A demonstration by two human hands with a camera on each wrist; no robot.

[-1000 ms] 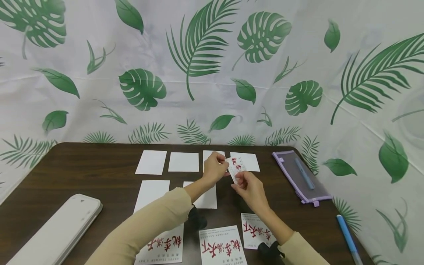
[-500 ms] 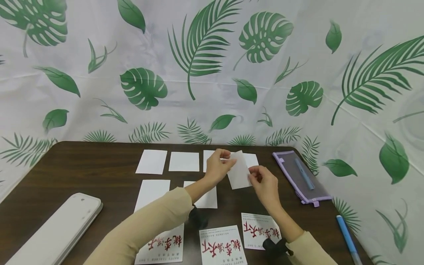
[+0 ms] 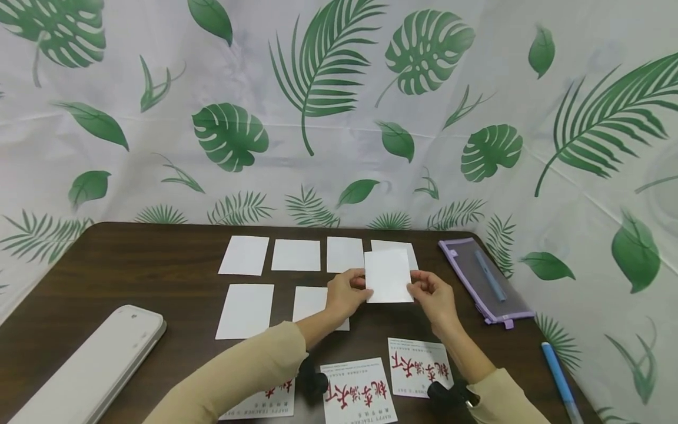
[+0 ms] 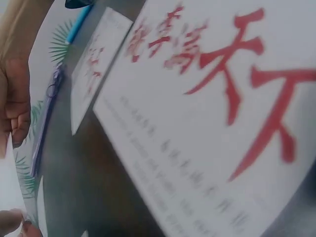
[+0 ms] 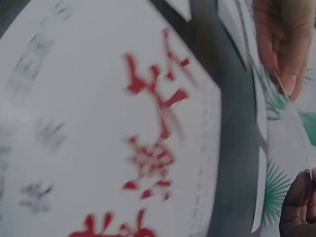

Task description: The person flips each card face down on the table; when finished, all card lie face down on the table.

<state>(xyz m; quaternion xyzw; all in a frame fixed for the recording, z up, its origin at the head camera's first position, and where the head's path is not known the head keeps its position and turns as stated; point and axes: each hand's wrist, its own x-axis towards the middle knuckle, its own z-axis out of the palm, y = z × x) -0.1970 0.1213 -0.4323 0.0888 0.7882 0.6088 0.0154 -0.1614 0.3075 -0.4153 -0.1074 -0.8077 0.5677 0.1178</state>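
Both hands hold a white card (image 3: 388,277) upright over the back right of the table, its blank side toward the head camera. My left hand (image 3: 346,293) pinches its left edge low down, and my right hand (image 3: 435,297) pinches the opposite edge. Behind it, a blank card (image 3: 394,245) on the table is partly covered. In the left wrist view, the held card (image 4: 9,185) shows at the lower left, between fingertips. Nearer the body lie cards printed with red characters, one in the middle (image 3: 358,390) and one by the right forearm (image 3: 420,368).
Blank cards lie in two rows, including one at front left (image 3: 245,312). A third printed card (image 3: 270,403) is partly under the left sleeve. A long white case (image 3: 92,365) lies left. A purple-edged mesh pouch (image 3: 484,282) and a blue pen (image 3: 558,377) lie right.
The card has turned from its red-printed side to its blank side toward the head camera. Each hand has shifted its grip, and they now hold opposite side edges.
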